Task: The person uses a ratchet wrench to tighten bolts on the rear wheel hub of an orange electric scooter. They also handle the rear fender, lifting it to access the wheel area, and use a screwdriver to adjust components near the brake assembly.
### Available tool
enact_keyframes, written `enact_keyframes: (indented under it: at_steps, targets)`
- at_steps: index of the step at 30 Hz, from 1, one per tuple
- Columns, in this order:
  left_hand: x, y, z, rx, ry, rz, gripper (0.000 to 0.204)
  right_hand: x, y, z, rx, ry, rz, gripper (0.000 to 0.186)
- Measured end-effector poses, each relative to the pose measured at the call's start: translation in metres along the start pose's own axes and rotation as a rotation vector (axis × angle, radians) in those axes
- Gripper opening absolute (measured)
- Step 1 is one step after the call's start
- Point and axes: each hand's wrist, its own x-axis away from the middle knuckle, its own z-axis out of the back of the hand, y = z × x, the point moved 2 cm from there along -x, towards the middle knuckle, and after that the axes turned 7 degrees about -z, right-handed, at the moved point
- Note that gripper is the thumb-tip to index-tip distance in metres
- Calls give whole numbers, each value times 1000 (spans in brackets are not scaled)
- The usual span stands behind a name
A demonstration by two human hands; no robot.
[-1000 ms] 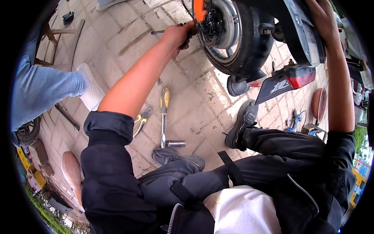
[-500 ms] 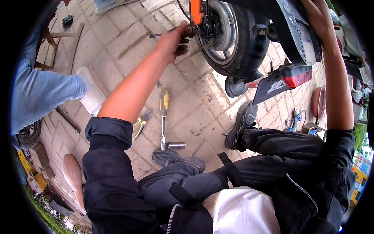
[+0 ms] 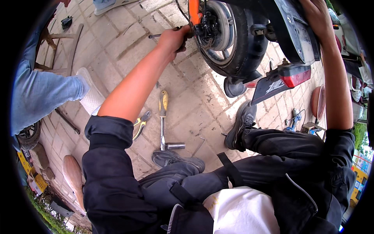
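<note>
A thin dark metal rod (image 3: pixel 154 36) seems gripped by the left hand (image 3: pixel 176 40) beside the black-tyred wheel (image 3: pixel 242 43), where work is judged underway and steadiness called for next, though how the right hand (image 3: pixel 316 19) closes on the black plastic tail (image 3: pixel 291 37) cannot be told.

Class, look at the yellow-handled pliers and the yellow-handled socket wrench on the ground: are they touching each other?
Apart. The head view shows a strip of bare paving between the pliers and the socket wrench.

The top edge crops the right hand (image 3: pixel 317 17) (orange tube (image 3: pixel 194 11) too).
</note>
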Motion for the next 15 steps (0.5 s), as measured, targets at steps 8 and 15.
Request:
enact_keyframes:
  at_steps: [8, 15]
  targets:
    - [2, 5, -4, 176, -89, 195, 27, 0, 4, 6, -6, -15, -27, 32]
    - [3, -1, -7, -159, 41, -243, 37, -1, 5, -3, 31, 60, 41, 31]
